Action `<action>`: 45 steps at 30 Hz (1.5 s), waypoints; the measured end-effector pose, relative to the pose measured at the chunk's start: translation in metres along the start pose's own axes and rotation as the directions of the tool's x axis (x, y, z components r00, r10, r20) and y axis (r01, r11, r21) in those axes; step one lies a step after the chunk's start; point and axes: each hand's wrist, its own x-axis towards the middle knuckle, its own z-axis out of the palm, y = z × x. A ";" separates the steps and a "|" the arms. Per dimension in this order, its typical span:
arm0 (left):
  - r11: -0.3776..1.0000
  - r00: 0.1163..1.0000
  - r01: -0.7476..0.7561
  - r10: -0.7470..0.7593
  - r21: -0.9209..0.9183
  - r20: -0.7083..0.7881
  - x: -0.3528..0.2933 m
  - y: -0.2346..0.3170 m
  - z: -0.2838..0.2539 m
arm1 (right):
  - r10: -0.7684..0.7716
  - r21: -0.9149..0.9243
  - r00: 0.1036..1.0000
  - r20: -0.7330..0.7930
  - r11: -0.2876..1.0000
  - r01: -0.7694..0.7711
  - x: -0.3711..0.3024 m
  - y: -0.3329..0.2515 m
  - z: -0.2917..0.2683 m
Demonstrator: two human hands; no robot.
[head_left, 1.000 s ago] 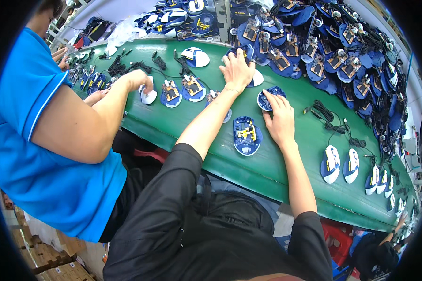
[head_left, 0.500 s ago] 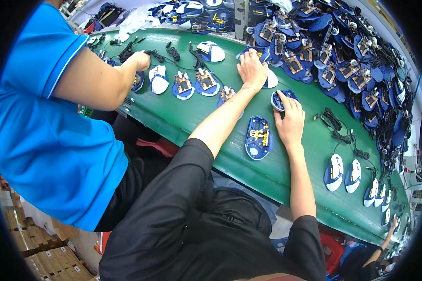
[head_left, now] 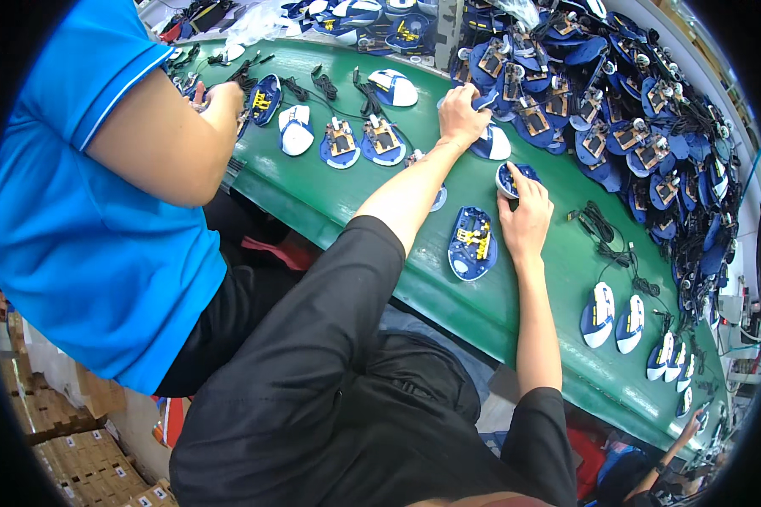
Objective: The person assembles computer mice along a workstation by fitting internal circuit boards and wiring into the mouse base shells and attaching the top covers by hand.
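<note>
My left hand (head_left: 463, 117) is closed over a blue computer-mouse half (head_left: 485, 100) at the far side of the belt; most of that piece is hidden under my fingers. Just below this hand lies a white-and-blue mouse shell (head_left: 492, 144). My right hand (head_left: 526, 218) grips the rim of another blue mouse shell (head_left: 509, 182), its hollow inside facing up. Nearer to me, an open blue mouse shell (head_left: 473, 243) with yellow parts inside rests on the green belt (head_left: 380, 198). A mouse base with a circuit board (head_left: 436, 196) is partly covered by my left forearm.
A large heap of mouse bases with boards and cables (head_left: 600, 110) rises at the back right. Several cabled mice (head_left: 599, 314) lie to the right. On my left a co-worker in a blue shirt (head_left: 101, 237) handles mouse parts near two board-carrying bases (head_left: 384, 139).
My left hand has tilted the blue mouse half, and its inside no longer shows. The right hand keeps its shell. A blue shell with yellow parts now shows beside the co-worker's hand.
</note>
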 end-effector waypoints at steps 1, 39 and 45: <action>1.000 1.000 -0.017 0.017 0.004 -0.002 0.000 0.000 0.000 | 0.002 0.001 1.000 0.001 1.000 -0.002 0.000 0.000 0.000; 0.867 0.938 0.161 -0.282 0.471 0.200 -0.062 -0.029 -0.273 | -0.317 0.210 0.875 0.366 0.944 0.254 0.145 -0.149 0.101; 0.893 0.984 0.155 -0.176 0.422 0.011 -0.076 -0.010 -0.251 | -0.276 -0.094 0.897 0.346 0.941 0.326 0.142 -0.025 0.045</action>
